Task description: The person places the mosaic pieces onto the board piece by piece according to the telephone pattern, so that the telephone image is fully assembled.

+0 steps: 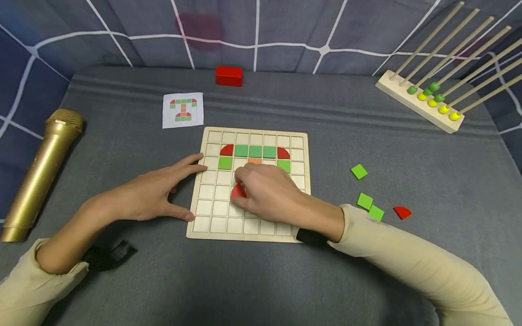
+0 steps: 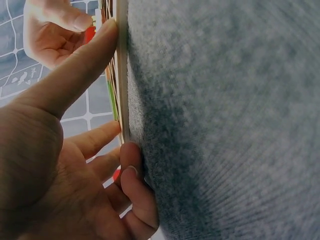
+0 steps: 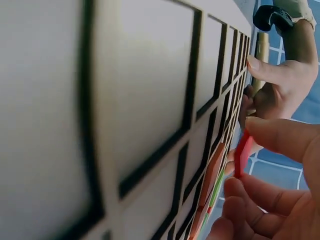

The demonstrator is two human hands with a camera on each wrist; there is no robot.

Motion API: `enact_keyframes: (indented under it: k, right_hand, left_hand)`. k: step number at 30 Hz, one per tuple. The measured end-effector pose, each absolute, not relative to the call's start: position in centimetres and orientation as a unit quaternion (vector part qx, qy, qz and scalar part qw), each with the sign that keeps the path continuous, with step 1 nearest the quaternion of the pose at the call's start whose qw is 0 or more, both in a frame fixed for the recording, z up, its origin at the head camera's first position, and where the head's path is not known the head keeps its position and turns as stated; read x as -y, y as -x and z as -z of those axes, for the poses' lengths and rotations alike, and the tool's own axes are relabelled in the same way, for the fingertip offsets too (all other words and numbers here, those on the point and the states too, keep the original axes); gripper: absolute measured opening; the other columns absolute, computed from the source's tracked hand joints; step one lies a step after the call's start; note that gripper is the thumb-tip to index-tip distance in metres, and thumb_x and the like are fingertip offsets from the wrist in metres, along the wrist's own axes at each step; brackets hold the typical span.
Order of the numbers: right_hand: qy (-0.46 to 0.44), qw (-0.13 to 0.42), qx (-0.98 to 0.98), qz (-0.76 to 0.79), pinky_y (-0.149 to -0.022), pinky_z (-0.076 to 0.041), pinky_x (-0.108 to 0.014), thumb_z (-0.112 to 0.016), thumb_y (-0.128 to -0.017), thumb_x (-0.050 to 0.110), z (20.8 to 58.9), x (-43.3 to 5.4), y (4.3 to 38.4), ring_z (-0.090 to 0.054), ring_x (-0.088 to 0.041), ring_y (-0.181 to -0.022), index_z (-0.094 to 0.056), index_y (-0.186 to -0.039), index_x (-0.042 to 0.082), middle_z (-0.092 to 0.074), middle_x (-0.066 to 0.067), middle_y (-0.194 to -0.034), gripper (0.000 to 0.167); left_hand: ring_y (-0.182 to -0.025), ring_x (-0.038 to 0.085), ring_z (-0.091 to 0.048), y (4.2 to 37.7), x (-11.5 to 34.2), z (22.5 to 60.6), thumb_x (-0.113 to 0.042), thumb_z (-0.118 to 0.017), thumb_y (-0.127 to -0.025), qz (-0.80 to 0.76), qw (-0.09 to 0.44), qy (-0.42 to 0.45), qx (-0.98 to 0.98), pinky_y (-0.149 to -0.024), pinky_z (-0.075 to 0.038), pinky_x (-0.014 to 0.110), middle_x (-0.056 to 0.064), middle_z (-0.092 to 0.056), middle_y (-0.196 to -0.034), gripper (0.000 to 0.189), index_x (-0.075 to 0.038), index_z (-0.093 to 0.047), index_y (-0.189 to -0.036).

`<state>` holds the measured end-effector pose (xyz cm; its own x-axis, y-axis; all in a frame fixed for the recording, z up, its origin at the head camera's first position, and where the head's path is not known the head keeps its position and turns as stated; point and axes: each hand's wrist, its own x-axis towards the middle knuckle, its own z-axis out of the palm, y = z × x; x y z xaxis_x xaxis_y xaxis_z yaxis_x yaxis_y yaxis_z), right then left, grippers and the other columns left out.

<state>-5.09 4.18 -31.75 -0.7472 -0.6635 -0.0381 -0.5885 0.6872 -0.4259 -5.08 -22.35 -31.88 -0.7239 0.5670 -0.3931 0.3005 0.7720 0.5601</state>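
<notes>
Two red quarters (image 1: 226, 150), three dark green squares (image 1: 255, 151) and two light green squares (image 1: 225, 163) lay on the board (image 1: 195, 231) at mid-table; the right hand (image 1: 271, 192) hid its middle, so the orange squares (image 1: 254, 160) could not be fully counted. That hand pinched one red piece (image 1: 238, 191) over the board. The left hand (image 1: 148, 192), thumb and forefingers spread, touched the board's left edge. Beyond its right edge lay three green tiles (image 1: 359, 171) and one loose quarter (image 1: 402, 212). One red block (image 1: 229, 76) and one picture card (image 1: 171, 118) lay toward the table's (image 1: 261, 285) far edge, one microphone (image 1: 41, 176) by the left, one seven-rod bead frame (image 1: 420, 104) at the far right corner.
</notes>
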Motion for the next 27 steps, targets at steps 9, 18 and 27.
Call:
enact_keyframes:
  k: [9, 18, 27]
  right_hand:
    - [0.336, 0.098, -0.925, 0.152, -0.044, -0.037, -0.026, -0.070, -0.085, 0.024, 32.03, -3.47, 5.22, -0.047, -0.011, -0.058, -0.051, -0.069, 0.017, -0.050, 0.005, -0.065, 0.025]
    - [0.328, 0.124, -0.927, 0.136, -0.047, -0.040, -0.027, -0.074, -0.086, 0.030, 32.10, -3.46, 5.60, -0.051, -0.011, -0.058, -0.056, -0.073, 0.017, -0.053, 0.007, -0.065, 0.026]
    - [0.331, 0.138, -0.920, 0.157, -0.050, -0.040, -0.028, -0.076, -0.086, 0.031, 31.92, -3.85, 5.63, -0.051, -0.010, -0.059, -0.060, -0.077, 0.017, -0.054, 0.008, -0.063, 0.023]
  left_hand:
    - [-0.082, 0.015, -0.047, 5.02, 22.42, 32.09, -0.055, -0.081, -0.075, -0.238, 0.274, -0.248, -0.898, -0.071, -0.039, 0.035, -0.001, -0.013, -0.163, 0.096, -0.021, -0.036, -0.152]
    - [-0.080, 0.016, -0.047, 5.01, 22.44, 32.07, -0.054, -0.081, -0.075, -0.239, 0.278, -0.244, -0.898, -0.070, -0.038, 0.035, -0.002, -0.013, -0.163, 0.096, -0.021, -0.035, -0.152]
    - [-0.081, 0.015, -0.047, 4.99, 22.50, 32.10, -0.054, -0.081, -0.075, -0.237, 0.277, -0.244, -0.899, -0.069, -0.038, 0.035, -0.003, -0.013, -0.163, 0.096, -0.022, -0.035, -0.152]
